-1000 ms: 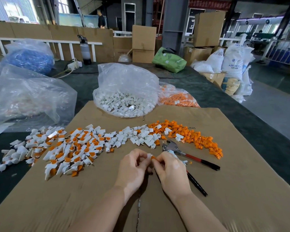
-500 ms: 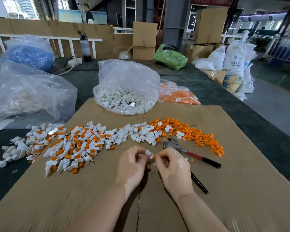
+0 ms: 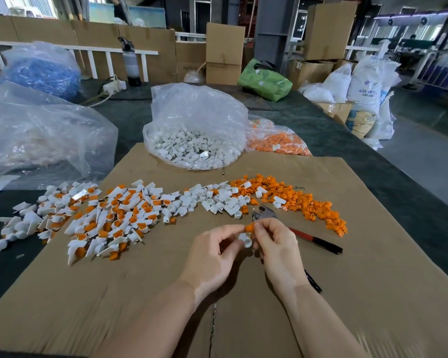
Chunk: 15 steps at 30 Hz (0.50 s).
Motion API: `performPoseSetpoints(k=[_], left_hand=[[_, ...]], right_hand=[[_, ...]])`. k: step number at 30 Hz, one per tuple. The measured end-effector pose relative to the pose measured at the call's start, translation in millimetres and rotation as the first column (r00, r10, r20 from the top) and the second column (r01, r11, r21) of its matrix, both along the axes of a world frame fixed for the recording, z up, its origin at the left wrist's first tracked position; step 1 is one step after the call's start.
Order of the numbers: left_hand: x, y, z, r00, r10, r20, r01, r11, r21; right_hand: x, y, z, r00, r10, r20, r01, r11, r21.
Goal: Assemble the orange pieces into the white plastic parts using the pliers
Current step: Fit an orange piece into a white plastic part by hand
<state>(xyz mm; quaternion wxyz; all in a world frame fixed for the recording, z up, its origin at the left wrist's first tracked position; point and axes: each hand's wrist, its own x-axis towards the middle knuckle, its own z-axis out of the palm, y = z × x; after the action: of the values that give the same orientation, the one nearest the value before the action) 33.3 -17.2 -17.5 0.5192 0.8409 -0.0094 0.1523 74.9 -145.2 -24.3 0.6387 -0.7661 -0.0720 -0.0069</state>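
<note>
At the far left a big clear bag [image 3: 44, 135] slumps on the dark table [image 3: 347, 140], with a bag of blue bits [image 3: 44, 71] behind it. In front of me lies a cardboard sheet [image 3: 347, 293], and across its far half runs a band of parts: at the left, finished pieces [image 3: 93, 218], white with orange set in them, spilling off the cardboard edge onto the table; next, a patch of plain white parts [image 3: 212, 200]; then, to the right, a heap of loose orange pieces [image 3: 303, 202]. Behind the band, an open clear bag of white parts [image 3: 192, 148] sits at the cardboard's far edge, and just beside it on the right a smaller bag of orange pieces [image 3: 277, 140]. My left hand [image 3: 212, 257] is near the middle of the sheet, fingers curled, pinching a white part [image 3: 245, 240] at their tips. My right hand [image 3: 277, 244] meets it, thumb and forefinger pinching an orange piece [image 3: 249, 227] just above the white one (whether the two touch I cannot tell). The pliers [image 3: 295, 228] lie on the cardboard just behind my right hand, metal head toward the white parts, one red-and-black handle reaching out to the right, the other mostly hidden under my wrist with only its black tip showing. Neither hand touches them. Farther right, beyond the table, stand boxes [image 3: 329, 29], a green bag [image 3: 265, 81] and white sacks [image 3: 367, 89].
</note>
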Motion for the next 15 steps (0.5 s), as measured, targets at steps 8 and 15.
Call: performPoseSetpoints(k=[8,15], left_hand=[[0.1,-0.1,-2.5,1.000,0.001,0.018,-0.002,0.999,0.040],[9.7,9.5,-7.6,0.948,0.314,-0.057,-0.319,0.933,-0.167]], right_hand=[[-1.1,0.8,1.3,1.000,0.000,0.007,0.000,1.000,-0.006],[-12.9,4.0,6.9,0.960,0.230,0.161,-0.154,0.910,-0.385]])
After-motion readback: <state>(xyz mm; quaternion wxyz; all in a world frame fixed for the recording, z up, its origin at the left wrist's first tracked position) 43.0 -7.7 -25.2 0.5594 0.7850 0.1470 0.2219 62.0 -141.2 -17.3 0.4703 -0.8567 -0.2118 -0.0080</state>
